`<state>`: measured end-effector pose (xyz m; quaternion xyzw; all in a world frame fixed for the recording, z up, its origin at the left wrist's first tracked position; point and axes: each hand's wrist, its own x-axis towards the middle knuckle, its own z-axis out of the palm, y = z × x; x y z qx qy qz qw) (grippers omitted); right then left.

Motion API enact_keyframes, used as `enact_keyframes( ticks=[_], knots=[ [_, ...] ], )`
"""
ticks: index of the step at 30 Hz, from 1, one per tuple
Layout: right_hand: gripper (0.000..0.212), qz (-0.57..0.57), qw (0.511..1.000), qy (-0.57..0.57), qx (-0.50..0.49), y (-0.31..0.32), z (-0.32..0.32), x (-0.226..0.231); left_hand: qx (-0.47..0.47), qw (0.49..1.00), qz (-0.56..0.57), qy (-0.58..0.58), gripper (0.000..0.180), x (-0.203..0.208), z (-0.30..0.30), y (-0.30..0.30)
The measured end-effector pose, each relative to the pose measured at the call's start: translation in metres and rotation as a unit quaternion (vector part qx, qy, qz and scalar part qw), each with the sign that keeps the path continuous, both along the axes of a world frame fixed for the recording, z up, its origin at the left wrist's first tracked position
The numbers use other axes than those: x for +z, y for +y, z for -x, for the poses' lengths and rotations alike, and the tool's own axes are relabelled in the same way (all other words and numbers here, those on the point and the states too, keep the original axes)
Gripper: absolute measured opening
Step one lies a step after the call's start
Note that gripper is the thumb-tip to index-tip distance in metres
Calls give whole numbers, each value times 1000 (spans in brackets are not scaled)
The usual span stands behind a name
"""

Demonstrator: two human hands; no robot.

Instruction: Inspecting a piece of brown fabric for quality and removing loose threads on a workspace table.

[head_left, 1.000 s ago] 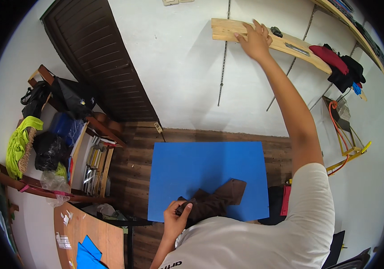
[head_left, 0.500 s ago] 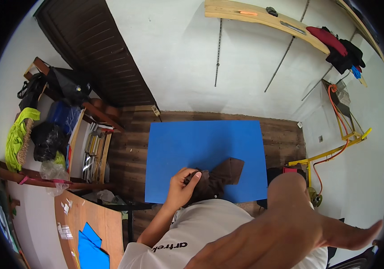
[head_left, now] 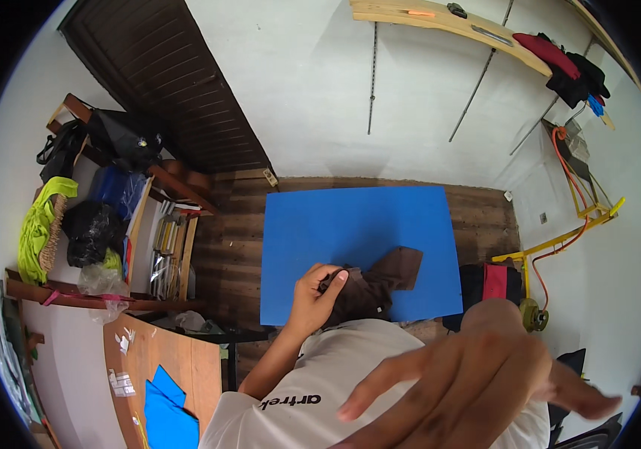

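My left hand (head_left: pixel 313 301) is closed on a dark brown cloth (head_left: pixel 401 269), its thumb pressed on top of a bunched part. The cloth looks like a garment, but its exact kind cannot be made out. It lies crumpled along the near edge of a blue tabletop (head_left: pixel 350 221), against my white shirt, with one flatter flap reaching to the right. Large and close in the lower right, my right hand (head_left: pixel 477 367) is raised above the table, its fingers apart and nothing visible in it.
To the left, a wooden table (head_left: pixel 189 355) carries a folded bright blue cloth (head_left: pixel 167 411). A shelf unit (head_left: pixel 111 299) with bags and a yellow-green cloth (head_left: pixel 40 232) stands beyond it. At right are a yellow metal frame (head_left: pixel 552 238) and a dark and red item (head_left: pixel 495 282).
The view has shifted, so the table appears higher and further right. My right hand has turned and its fingers have spread. My left hand keeps its hold on the brown cloth.
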<state>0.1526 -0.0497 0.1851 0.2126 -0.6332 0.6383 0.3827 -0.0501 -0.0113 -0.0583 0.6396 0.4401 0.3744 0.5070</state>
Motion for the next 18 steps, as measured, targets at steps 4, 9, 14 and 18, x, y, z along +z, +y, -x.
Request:
enact_keyframes(
  ticks=[4,9,14,18],
  knots=[
    [124,2,1000,21,-8,-1,14,3,-8,1000,-1,-2,19,4,12,-2],
    [111,63,994,71,-45,-22,23,6,-10,1000,7,-23,18,7,18,-5],
    [87,91,992,77,-43,-45,0,-1,4,999,-46,3,17,10,16,-12],
    [68,93,989,107,-51,-57,-18,-18,30,998,-54,7,17,12,-4,-21]
  ],
)
